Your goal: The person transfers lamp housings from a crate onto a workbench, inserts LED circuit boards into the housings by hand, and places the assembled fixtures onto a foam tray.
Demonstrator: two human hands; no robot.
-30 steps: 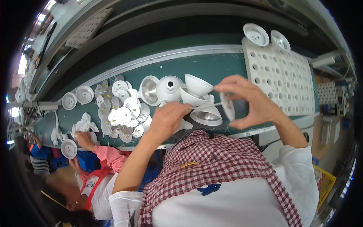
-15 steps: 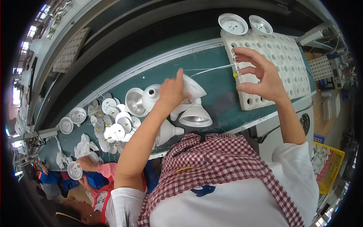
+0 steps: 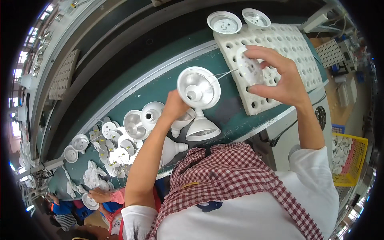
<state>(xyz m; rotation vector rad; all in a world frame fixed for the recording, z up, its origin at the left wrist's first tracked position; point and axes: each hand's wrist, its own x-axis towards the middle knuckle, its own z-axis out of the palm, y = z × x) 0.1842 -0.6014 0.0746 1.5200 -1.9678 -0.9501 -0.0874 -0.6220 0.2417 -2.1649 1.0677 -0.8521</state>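
My left hand (image 3: 175, 108) holds up a white funnel-shaped lamp housing (image 3: 199, 87), its open mouth facing me. My right hand (image 3: 280, 78) grips a small round white disc (image 3: 250, 68) above the perforated white tray (image 3: 296, 44). Two thin wires (image 3: 225, 73) run from the disc to the housing. Below the raised housing, several more white housings (image 3: 202, 129) stand and lie on the green belt (image 3: 160, 86).
Two finished round housings (image 3: 224, 21) sit at the tray's far edge. A heap of small round discs (image 3: 116, 148) with wires lies on the belt to the left. Another person's hand (image 3: 100, 195) works at lower left. A yellow crate (image 3: 347, 160) of white parts stands at right.
My left hand has lifted one housing off the belt and turned its mouth toward me. My right hand now holds the disc closer to it, over the tray.
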